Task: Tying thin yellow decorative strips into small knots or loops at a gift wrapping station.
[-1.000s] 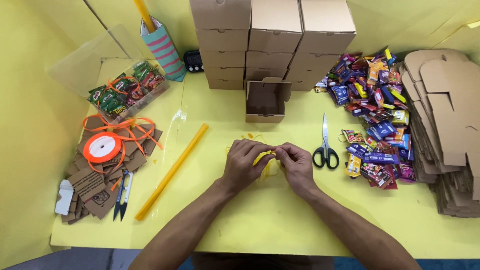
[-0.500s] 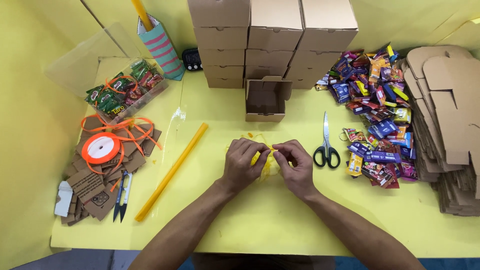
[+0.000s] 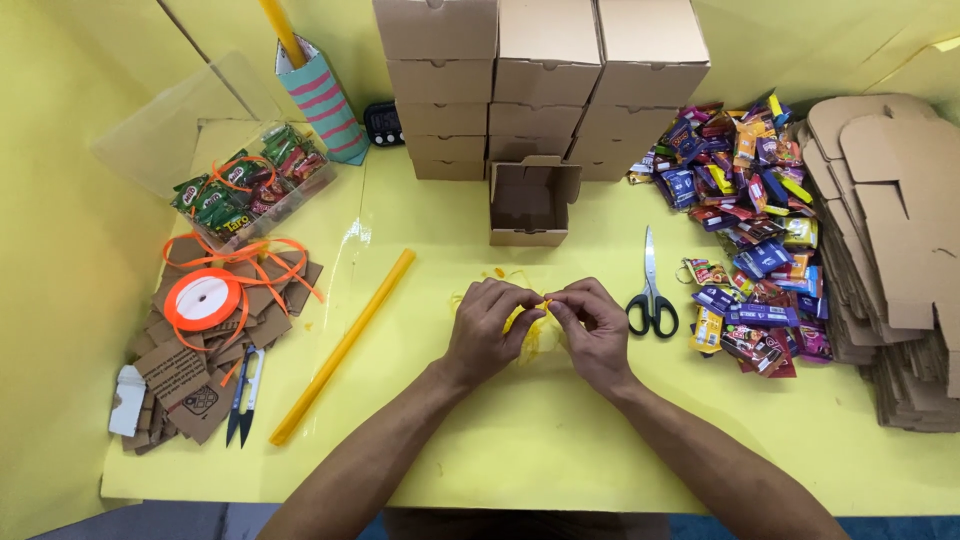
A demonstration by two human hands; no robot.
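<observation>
Seen from the head camera: left hand (image 3: 485, 325) and right hand (image 3: 597, 330) meeting at the middle of the yellow table (image 3: 520, 440), fingertips of both pressed together and pinching a small yellow ribbon piece (image 3: 530, 328) lying between them just above the tabletop, partly hidden by the fingers. Just right of the right hand, black-handled scissors (image 3: 651, 290), then a heap of candy packets (image 3: 745, 220) and flat cardboard blanks (image 3: 895, 250); straight ahead, an open small cardboard box (image 3: 530, 203) before stacked closed boxes (image 3: 545, 85). To the left, a long yellow roll (image 3: 345, 345), an orange ribbon spool (image 3: 203, 297) on cardboard tags (image 3: 190, 370), small snips (image 3: 243, 395) and a clear tub of sachets (image 3: 250, 190), all well apart from the hands.
</observation>
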